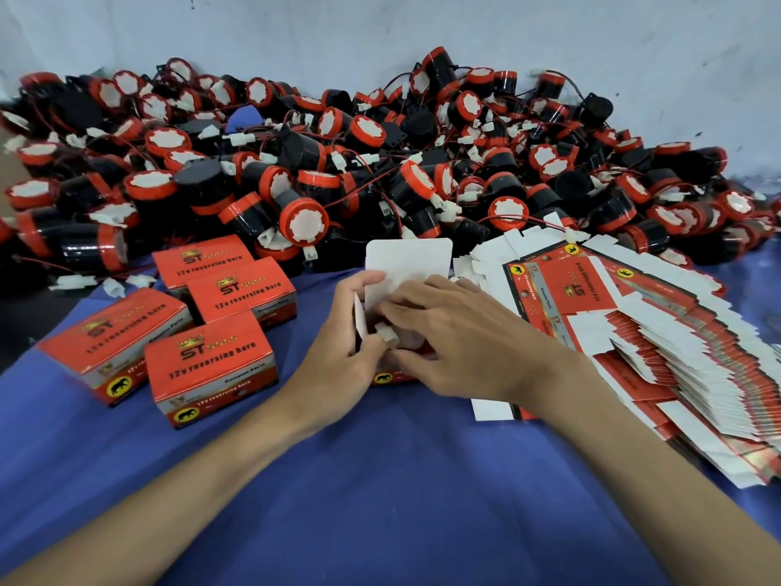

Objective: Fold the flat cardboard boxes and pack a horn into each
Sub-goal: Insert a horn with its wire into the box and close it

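Note:
An open red cardboard box point(408, 264) stands in the middle of the blue cloth, its white lid flap upright. My left hand point(338, 357) grips the box's left side, fingers curled round the side flap. My right hand point(456, 340) lies over the box opening, fingers pressing down inside, beside a white connector point(388, 335). The horn inside is hidden by my hands. A big heap of red-and-black horns point(304, 222) with wires fills the back. A fanned stack of flat boxes point(634, 327) lies to the right.
Several closed red boxes point(209, 365) printed "12v reversing horn" stand at the left on the blue cloth point(380, 501). A pale wall point(380, 31) rises behind the heap. Loose white connectors point(72, 282) lie at the far left.

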Demonstrator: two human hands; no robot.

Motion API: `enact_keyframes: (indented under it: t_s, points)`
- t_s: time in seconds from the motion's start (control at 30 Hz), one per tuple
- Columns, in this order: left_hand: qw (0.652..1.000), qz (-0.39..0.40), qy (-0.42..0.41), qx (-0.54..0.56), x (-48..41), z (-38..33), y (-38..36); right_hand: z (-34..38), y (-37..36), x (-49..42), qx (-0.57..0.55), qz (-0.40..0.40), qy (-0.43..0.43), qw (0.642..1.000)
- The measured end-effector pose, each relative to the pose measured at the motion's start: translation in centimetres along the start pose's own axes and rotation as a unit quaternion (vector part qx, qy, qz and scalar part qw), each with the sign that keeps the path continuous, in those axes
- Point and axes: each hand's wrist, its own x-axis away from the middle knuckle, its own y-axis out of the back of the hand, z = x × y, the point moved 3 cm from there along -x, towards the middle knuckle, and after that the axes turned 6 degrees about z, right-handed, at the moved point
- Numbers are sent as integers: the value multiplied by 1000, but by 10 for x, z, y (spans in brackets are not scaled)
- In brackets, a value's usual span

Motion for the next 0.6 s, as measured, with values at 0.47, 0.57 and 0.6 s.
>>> enact_keyframes:
  t_s: [0.47, 0.57, 0.6]
  points:
    - [999, -30, -17, 18, 3, 2, 2, 4, 1, -2, 34, -35, -74, 996]
    - [998, -15, -15, 52, 3, 5, 4, 3, -1, -4, 7, -28, -59, 998]
    - [998, -9, -13, 63, 3, 6, 4, 3, -2, -5, -1, -30, -48, 998]
